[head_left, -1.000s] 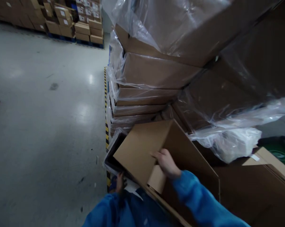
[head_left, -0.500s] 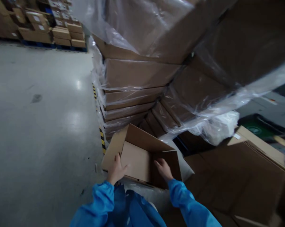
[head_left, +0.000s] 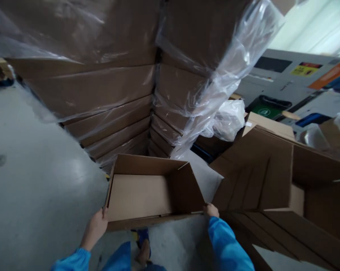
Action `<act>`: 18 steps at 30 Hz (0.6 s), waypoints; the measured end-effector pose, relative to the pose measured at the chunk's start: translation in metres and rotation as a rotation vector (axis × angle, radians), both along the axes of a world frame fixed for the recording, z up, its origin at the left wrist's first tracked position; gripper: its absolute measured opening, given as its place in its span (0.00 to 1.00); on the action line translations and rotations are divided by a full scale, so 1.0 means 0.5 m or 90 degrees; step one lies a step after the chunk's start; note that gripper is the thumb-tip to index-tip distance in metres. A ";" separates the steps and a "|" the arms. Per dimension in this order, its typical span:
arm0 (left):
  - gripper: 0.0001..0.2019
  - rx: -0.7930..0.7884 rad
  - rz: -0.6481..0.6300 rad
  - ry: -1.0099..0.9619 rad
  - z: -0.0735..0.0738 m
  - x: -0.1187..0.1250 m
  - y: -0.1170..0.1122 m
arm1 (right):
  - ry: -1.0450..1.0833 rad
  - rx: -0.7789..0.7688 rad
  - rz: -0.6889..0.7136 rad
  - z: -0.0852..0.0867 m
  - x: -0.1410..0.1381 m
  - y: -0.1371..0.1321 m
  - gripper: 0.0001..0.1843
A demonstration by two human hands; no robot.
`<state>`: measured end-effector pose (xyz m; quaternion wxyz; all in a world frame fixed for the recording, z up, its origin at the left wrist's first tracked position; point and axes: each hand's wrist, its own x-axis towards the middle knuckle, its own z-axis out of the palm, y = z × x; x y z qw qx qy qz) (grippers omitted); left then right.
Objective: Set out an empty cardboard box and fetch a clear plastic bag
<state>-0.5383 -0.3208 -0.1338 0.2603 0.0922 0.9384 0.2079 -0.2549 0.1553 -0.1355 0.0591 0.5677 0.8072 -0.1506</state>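
Bare floor (head_left: 31,180) left of open box (head_left: 141,192), hands (head_left: 98,226) at its near corners.

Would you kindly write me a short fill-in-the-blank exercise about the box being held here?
1. The open cardboard box held by both hands is ____ inside.
2. The left hand grips the box's near-left ____.
3. The stacked cartons behind the box are wrapped in clear ____ film.
4. Both of the person's sleeves are ____ in colour.

Missing words: empty; corner; plastic; blue
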 end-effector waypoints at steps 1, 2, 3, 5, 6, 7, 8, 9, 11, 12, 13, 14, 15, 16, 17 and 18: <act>0.20 0.006 0.018 -0.001 0.010 0.003 0.001 | -0.002 -0.009 -0.003 0.001 0.018 0.010 0.08; 0.19 0.016 0.034 -0.003 0.021 0.004 0.003 | -0.002 -0.016 -0.009 0.004 0.037 0.016 0.09; 0.19 0.027 0.043 -0.003 0.032 0.003 0.004 | -0.005 -0.018 -0.013 0.008 0.055 0.017 0.10; 0.17 0.045 0.040 0.006 0.051 -0.007 0.006 | -0.026 -0.010 -0.012 0.021 0.083 0.005 0.12; 0.16 0.049 0.033 0.017 0.058 -0.015 0.006 | -0.040 0.001 -0.009 0.030 0.092 -0.006 0.13; 0.16 0.049 0.025 0.030 0.064 -0.025 0.004 | -0.052 0.016 -0.007 0.040 0.097 -0.018 0.14; 0.15 0.049 0.017 0.043 0.070 -0.036 0.002 | -0.058 0.034 -0.004 0.050 0.098 -0.032 0.15; 0.15 0.040 0.013 0.053 0.074 -0.047 -0.002 | -0.057 0.050 -0.003 0.062 0.098 -0.045 0.16; 0.15 0.016 0.012 0.056 0.081 -0.068 -0.014 | -0.035 0.076 -0.002 0.088 0.099 -0.067 0.16; 0.15 0.003 0.012 0.053 0.082 -0.078 -0.022 | -0.023 0.086 0.002 0.102 0.101 -0.078 0.16; 0.16 -0.008 0.009 0.049 0.082 -0.088 -0.033 | -0.013 0.096 0.003 0.115 0.105 -0.088 0.16; 0.17 -0.018 0.005 0.049 0.081 -0.100 -0.044 | -0.004 0.106 0.003 0.129 0.109 -0.099 0.16; 0.17 -0.026 0.001 0.052 0.079 -0.113 -0.056 | 0.005 0.116 0.004 0.142 0.113 -0.113 0.16; 0.18 -0.029 -0.006 0.058 0.077 -0.129 -0.069 | 0.015 0.123 0.006 0.157 0.115 -0.127 0.16; 0.18 -0.039 -0.013 0.063 0.076 -0.147 -0.080 | 0.025 0.127 0.010 0.172 0.114 -0.143 0.16; 0.19 -0.054 -0.017 0.069 0.075 -0.165 -0.089 | 0.036 0.125 0.015 0.189 0.110 -0.158 0.16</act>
